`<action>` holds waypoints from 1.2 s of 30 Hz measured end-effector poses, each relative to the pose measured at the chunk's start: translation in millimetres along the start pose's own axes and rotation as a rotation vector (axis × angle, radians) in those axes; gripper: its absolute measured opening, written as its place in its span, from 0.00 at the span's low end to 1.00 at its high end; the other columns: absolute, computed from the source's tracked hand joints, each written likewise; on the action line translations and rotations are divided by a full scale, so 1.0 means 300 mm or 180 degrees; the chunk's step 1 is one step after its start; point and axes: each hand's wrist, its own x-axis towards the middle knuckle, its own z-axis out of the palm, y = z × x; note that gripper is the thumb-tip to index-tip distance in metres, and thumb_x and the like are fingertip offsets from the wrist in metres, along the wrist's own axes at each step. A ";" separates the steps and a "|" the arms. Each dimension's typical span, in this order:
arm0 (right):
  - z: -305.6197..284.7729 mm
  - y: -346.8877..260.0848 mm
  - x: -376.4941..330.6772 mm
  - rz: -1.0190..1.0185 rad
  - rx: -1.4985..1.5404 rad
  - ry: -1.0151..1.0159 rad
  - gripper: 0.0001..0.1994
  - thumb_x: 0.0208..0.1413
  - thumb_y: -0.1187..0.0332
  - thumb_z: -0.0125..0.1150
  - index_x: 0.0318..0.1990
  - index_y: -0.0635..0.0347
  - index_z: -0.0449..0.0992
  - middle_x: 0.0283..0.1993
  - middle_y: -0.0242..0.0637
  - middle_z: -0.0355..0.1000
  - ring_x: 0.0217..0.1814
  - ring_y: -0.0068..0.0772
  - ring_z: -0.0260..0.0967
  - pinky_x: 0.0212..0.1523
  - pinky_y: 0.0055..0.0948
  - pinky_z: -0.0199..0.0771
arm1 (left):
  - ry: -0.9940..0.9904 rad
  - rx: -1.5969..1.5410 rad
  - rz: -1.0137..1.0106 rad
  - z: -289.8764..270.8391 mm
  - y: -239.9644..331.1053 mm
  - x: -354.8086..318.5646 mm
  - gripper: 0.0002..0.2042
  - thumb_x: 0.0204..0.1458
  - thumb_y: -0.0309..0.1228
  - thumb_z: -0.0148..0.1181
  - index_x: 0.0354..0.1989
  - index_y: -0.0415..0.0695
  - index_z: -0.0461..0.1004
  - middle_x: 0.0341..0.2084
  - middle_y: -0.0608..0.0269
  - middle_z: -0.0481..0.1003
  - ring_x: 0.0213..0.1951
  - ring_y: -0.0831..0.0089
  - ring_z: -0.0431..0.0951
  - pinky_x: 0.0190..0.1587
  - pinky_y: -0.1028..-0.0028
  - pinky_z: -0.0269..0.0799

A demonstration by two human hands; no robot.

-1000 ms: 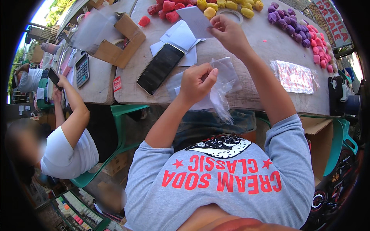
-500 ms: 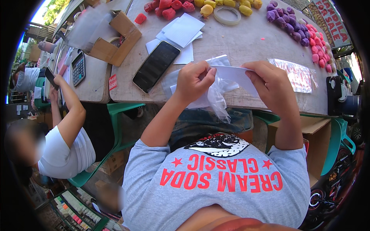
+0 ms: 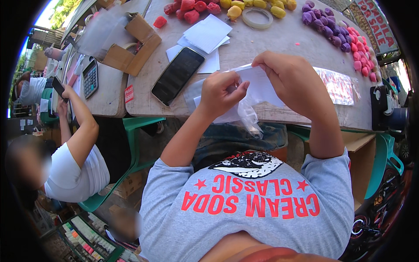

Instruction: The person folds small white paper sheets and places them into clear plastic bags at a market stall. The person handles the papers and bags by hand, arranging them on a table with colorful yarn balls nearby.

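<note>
Over the near edge of the table, my left hand (image 3: 221, 95) is closed, fingers curled, on a crumpled clear plastic bag (image 3: 249, 120) that hangs down below it. My right hand (image 3: 291, 83) pinches the top edge of a white sheet of paper (image 3: 264, 89) between thumb and fingertips. The paper stands tilted between both hands, its lower part close against the bag; whether it is inside the bag I cannot tell. More clear plastic and white paper lie on the table under my left hand, partly covered by it.
A black phone (image 3: 178, 75) and white paper sheets (image 3: 207, 32) lie left of my hands. Beyond are a tape roll (image 3: 257, 25) and red, yellow, purple and pink flower-like pieces. A cardboard box (image 3: 133, 54) stands left; a seated person (image 3: 76, 166) holds a phone there.
My right hand has moved up and slightly left with the paper, which now stands steeper. The thumb of my left hand has shifted outward; that hand stays by the bag.
</note>
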 end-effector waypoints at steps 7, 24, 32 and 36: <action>0.038 0.030 0.023 0.0073 -0.0088 -0.0152 0.08 0.62 0.71 0.54 0.43 0.64 0.77 0.36 0.53 0.77 0.38 0.56 0.75 0.39 0.43 0.74 | -0.0005 0.0213 0.0255 0.002 -0.005 0.005 0.09 0.51 0.32 0.67 0.24 0.42 0.76 0.17 0.62 0.72 0.20 0.68 0.67 0.27 0.69 0.62; 0.048 0.047 0.006 -0.0052 0.0586 -0.0356 0.09 0.61 0.66 0.60 0.45 0.60 0.76 0.36 0.50 0.77 0.39 0.55 0.75 0.37 0.43 0.72 | 0.0488 -0.0436 -0.0313 0.008 0.001 0.003 0.08 0.53 0.28 0.66 0.42 0.45 0.80 0.26 0.65 0.68 0.26 0.78 0.66 0.28 0.79 0.62; 0.048 0.046 -0.100 0.0735 0.1442 0.0024 0.11 0.57 0.74 0.64 0.46 0.65 0.75 0.37 0.45 0.78 0.36 0.41 0.77 0.38 0.34 0.77 | 0.0646 -0.0197 0.0141 0.004 -0.008 0.001 0.07 0.53 0.27 0.67 0.41 0.47 0.81 0.32 0.65 0.68 0.33 0.76 0.65 0.28 0.79 0.61; 0.086 0.045 -0.104 0.0761 0.1444 0.0239 0.09 0.54 0.75 0.66 0.42 0.66 0.76 0.38 0.44 0.78 0.37 0.38 0.78 0.39 0.30 0.78 | 0.0661 -0.0165 0.0427 0.009 -0.011 0.001 0.08 0.53 0.25 0.68 0.40 0.48 0.81 0.32 0.65 0.67 0.36 0.75 0.65 0.28 0.79 0.61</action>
